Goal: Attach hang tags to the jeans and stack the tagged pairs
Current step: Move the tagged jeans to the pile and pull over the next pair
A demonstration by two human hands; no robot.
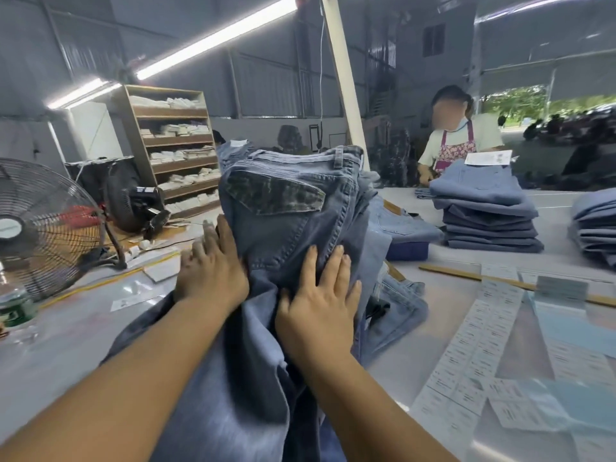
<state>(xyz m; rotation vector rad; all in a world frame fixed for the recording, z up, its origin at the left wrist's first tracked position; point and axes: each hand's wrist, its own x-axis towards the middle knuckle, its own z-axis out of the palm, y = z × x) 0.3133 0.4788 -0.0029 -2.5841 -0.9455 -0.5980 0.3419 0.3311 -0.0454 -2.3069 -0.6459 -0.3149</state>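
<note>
Counter [83, 331], pale, shed-like workroom round it. Jeans [283, 235] heaped upright mid-counter, legs trailing to me. My left hand [213, 271] lies flat on their left side, right hand [320, 305] flat on the seat; neither grip closed on anything. Risk: heap slumps sideways if I push unevenly. Tag sheets [483, 335] lie right, folded stack [486, 211] beyond.

Two bare forearms, sleeveless to frame edge; left hand [210, 271] and right hand [320, 311] ungloved, ringless, nails short, unpainted.
</note>
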